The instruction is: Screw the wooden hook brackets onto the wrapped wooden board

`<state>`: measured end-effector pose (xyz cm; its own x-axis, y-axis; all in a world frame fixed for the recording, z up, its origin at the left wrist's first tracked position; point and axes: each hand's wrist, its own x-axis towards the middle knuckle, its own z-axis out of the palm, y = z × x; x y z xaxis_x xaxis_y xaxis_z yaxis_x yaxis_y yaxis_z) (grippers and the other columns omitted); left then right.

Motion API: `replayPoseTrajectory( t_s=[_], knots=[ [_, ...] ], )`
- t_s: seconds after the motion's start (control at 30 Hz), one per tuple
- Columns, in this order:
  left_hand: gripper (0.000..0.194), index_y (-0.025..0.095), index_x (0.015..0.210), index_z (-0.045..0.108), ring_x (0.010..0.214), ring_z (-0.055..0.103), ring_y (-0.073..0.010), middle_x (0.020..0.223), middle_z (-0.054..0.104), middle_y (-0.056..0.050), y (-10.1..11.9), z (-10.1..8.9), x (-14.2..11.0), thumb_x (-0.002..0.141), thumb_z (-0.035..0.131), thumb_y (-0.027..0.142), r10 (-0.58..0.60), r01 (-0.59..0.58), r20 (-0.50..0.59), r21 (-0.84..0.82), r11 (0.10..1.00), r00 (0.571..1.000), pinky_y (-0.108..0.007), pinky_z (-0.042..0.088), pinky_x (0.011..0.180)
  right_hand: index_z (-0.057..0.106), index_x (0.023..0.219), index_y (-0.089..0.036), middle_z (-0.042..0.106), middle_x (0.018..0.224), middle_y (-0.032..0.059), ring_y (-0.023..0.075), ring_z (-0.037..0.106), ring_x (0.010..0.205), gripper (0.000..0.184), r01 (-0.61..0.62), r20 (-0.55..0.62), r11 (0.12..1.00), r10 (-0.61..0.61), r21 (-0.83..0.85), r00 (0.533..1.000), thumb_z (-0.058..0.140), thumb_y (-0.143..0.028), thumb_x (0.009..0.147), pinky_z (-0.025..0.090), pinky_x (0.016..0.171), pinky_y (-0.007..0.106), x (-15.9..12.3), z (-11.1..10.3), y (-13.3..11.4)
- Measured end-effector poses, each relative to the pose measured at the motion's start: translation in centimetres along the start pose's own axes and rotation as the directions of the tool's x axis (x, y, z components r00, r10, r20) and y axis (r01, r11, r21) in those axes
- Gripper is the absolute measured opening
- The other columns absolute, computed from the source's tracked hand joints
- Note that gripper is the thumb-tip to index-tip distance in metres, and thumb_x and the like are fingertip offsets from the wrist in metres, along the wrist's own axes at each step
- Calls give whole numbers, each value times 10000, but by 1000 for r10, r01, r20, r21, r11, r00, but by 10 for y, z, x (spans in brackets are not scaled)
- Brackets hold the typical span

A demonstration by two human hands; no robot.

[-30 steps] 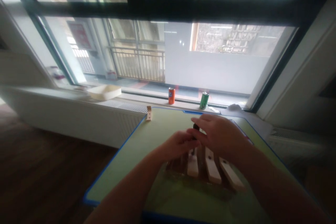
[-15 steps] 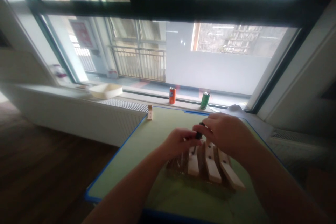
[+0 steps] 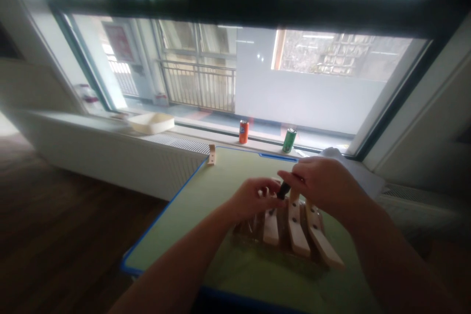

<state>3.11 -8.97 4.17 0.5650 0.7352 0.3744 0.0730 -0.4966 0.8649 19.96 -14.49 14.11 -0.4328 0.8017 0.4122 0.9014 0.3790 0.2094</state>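
My right hand (image 3: 326, 179) is closed round the upper end of a black-handled screwdriver (image 3: 283, 190). Lower on the same handle, the thumb and fingers of my left hand (image 3: 253, 197) pinch it. The tool leans over a pale wooden strip (image 3: 271, 233), and its tip is hard to make out near a dark screw or hole. Beside it lie a second wooden strip (image 3: 300, 240) and a third wooden strip (image 3: 326, 245), each with dark dots. The strips rest across a brown, shiny base (image 3: 247, 235), partly covered by my left hand.
The green table top (image 3: 191, 206) has a blue rim. A small drilled wooden piece (image 3: 212, 155) stands at its far left corner. On the windowsill are an orange can (image 3: 243, 132), a green can (image 3: 289, 141) and a cream tray (image 3: 152, 124). A radiator (image 3: 162, 167) runs below.
My right hand has shifted slightly right, and the screwdriver handle tilts more that way. My left fingers have loosened a little round it. The whole view has moved slightly.
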Motion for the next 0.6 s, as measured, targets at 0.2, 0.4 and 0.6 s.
replayPoseTrajectory(
  t_s=[0.2, 0.4, 0.6],
  knots=[
    [252, 133, 944, 657, 828, 539, -148, 904, 620, -62, 9, -3, 0, 809, 534, 308, 91, -81, 174, -66, 995, 981, -260, 420, 739, 644, 954, -208, 637, 807, 28, 123, 544, 665, 272, 86, 1, 971, -89, 222, 996, 437, -366, 875, 333, 580, 241, -8, -5, 4],
    [378, 131, 1011, 631, 679, 513, -114, 798, 607, -38, 5, -2, 0, 707, 650, 354, -44, 55, 128, -86, 995, 991, -231, 412, 621, 643, 755, -174, 616, 674, 25, 123, 518, 586, 364, 94, 71, 989, -102, 115, 992, 398, -411, 884, 291, 541, 254, -3, -4, 3],
    [307, 116, 850, 668, 643, 477, -110, 685, 573, -20, 4, -1, -1, 738, 608, 395, -18, 16, 116, 17, 1000, 993, -225, 383, 598, 602, 669, -171, 585, 629, 31, 126, 483, 540, 462, 18, -9, 1000, -18, 13, 1000, 333, -480, 884, 227, 505, 267, -2, 3, -11]
  ],
)
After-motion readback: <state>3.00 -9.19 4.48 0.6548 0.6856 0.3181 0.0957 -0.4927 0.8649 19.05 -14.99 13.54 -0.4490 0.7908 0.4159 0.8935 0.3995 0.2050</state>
